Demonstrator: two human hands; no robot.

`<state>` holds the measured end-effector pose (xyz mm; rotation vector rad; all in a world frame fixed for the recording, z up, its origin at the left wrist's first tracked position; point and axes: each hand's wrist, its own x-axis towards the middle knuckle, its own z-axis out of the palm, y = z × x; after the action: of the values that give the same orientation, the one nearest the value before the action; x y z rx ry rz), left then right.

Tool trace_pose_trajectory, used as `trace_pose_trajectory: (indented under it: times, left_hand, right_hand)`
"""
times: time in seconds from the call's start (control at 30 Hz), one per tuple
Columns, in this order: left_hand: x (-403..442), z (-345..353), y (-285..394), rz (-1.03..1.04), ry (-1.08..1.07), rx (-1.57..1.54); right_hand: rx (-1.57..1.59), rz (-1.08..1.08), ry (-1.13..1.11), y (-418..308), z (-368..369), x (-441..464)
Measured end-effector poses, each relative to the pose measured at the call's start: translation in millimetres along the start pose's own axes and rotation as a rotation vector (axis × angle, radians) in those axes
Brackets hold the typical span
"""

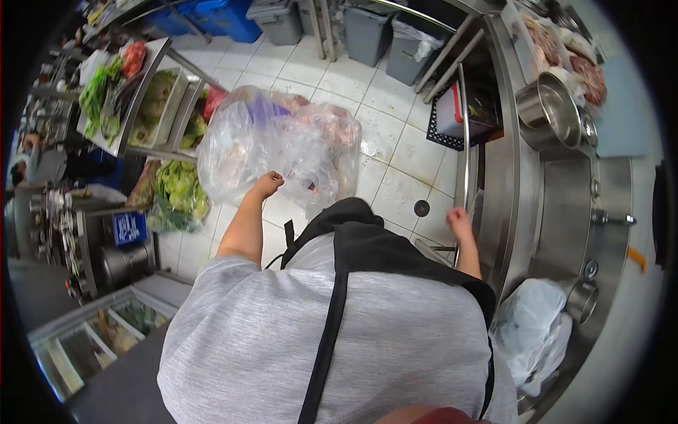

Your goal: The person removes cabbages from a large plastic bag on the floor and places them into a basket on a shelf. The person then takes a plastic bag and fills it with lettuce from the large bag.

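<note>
My left hand [269, 184] is closed in a loose fist above the near edge of several big clear plastic bags [296, 141]. Whether it grips any of the film cannot be made out. Pinkish contents, possibly raw meat, show through the bags, which sit on the tiled floor. A purple patch [265, 107] shows at the top of the pile. Off to the other side, my right hand [458, 218] hangs with curled fingers beside the metal sink counter's rail [465, 141], and nothing shows in it.
Leafy greens [106, 95] lie on a left-hand shelf, with bagged lettuce [180, 187] below. Grey bins [367, 35] line the far side. Right, the steel sink [565, 212] has a pot [551, 109] and a white plastic bag [533, 325]. A drain [421, 208] marks the floor.
</note>
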<state>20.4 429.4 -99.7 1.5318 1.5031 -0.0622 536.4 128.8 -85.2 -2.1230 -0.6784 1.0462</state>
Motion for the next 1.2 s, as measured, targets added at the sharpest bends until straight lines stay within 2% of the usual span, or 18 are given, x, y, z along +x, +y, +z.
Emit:
trace_pose_trajectory:
  times: [0.1, 0.2, 0.3, 0.43, 0.5, 0.57, 0.6, 0.67, 0.7, 0.73, 0.77, 0.83, 0.87, 0.93, 1.0, 1.07, 1.13, 1.2]
  left_hand:
    - [-25, 14, -14, -0.074, 0.028, -0.109]
    - [-58, 29, -25, -0.209, 0.020, -0.196]
    - [-70, 36, -39, -0.470, -0.059, -0.208]
    - [-61, 38, -30, -0.632, -0.049, -0.263]
    - [-32, 39, -30, -0.609, 0.004, -0.314]
    - [5, 47, -38, -0.563, 0.089, -0.434]
    - [21, 54, -37, -0.535, 0.163, -0.523]
    - [42, 38, 12, -0.556, 0.248, -0.678]
    - [56, 27, 31, -0.515, 0.259, -0.704]
    - [65, 21, 45, -0.479, 0.264, -0.726]
    - [76, 13, 56, -0.496, 0.287, -0.737]
    - [93, -2, 69, -0.382, 0.321, -0.735]
    - [99, -12, 73, -0.390, 0.347, -0.747]
    - [113, -27, 77, -0.363, 0.461, -0.782]
    - [131, -28, 75, -0.362, 0.573, -0.905]
    - [139, -21, 58, -0.465, 0.718, -0.928]
    - [144, -13, 67, -0.697, 0.686, -0.624]
    - [157, 0, 88, -0.784, 0.708, -0.569]
  right_hand:
    - [0.003, -0.089, -0.018, -81, -8, 72]
    - [0.005, -0.158, -0.230, -182, 12, 95]
    - [-0.021, -0.197, -0.447, -252, 46, 114]
    - [-0.160, -0.287, -0.768, -294, 82, 162]
    - [-0.255, -0.316, -0.798, -306, 93, 202]
    - [-0.329, -0.348, -0.794, -273, 99, 262]
    - [-0.521, -0.309, -0.786, -268, 90, 288]
    - [-0.823, -0.271, -0.763, -250, 55, 341]
    - [-0.770, -0.060, -0.782, -233, 37, 375]
    - [-0.789, 0.124, -0.746, -265, 25, 373]
    - [-0.739, 0.147, -0.633, -239, 9, 412]
    - [-0.405, 0.231, -0.479, -282, 2, 415]
    - [-0.329, 0.147, -0.508, -291, -1, 429]
    - [-0.206, 0.292, -0.691, -262, -10, 505]
    - [-0.345, 0.239, -0.705, -296, 19, 523]
    - [-0.463, 0.162, -0.784, -337, 70, 544]
    - [-0.547, 0.051, -0.931, -383, 136, 571]
    - [-0.620, -0.073, -1.091, -441, 201, 599]
